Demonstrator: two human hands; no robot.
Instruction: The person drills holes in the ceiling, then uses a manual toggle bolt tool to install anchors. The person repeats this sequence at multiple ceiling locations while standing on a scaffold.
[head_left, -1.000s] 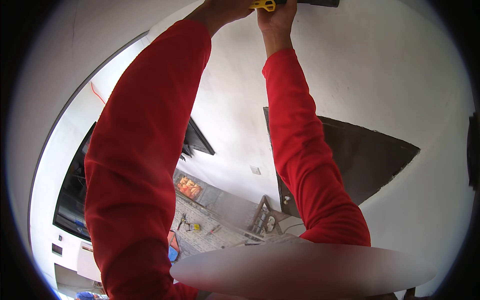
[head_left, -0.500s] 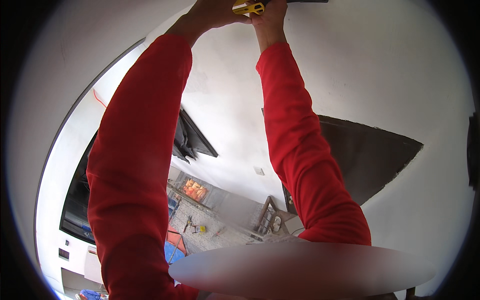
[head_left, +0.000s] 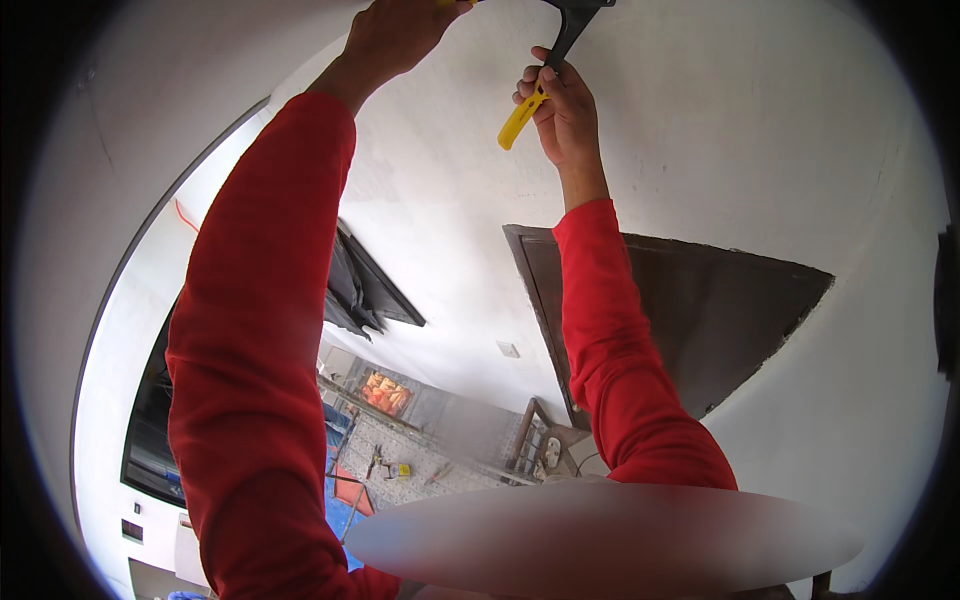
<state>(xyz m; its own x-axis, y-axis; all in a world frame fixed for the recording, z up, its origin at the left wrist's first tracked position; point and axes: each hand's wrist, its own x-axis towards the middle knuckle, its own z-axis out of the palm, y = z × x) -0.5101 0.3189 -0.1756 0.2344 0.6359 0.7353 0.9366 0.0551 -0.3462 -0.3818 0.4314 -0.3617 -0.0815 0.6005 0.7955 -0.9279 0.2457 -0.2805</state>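
Both my arms, in red sleeves, reach up in front of a white wall. My right hand (head_left: pixel 568 112) is closed round a scraper (head_left: pixel 516 126) with a yellow handle and a black neck that widens upward; the top of its head is cut off by the frame. Higher and to the left, my left hand (head_left: pixel 398 38) has its fingers wrapped at the picture's upper edge. A bit of yellow and black shows at its fingertips, mostly out of the frame, so what it holds cannot be made out.
A dark brown door (head_left: pixel 720 310) stands behind my right forearm. Black sheeting hangs from a dark frame (head_left: pixel 390 285) on the wall. Far below lie hand tools (head_left: pixel 375 462), a small yellow item (head_left: pixel 402 471) and an orange-filled box (head_left: pixel 385 393). A blurred oval covers the bottom.
My right hand has come down and right with the scraper, away from my left hand. My left hand has shifted left and slightly up. Earlier, the two hands were together.
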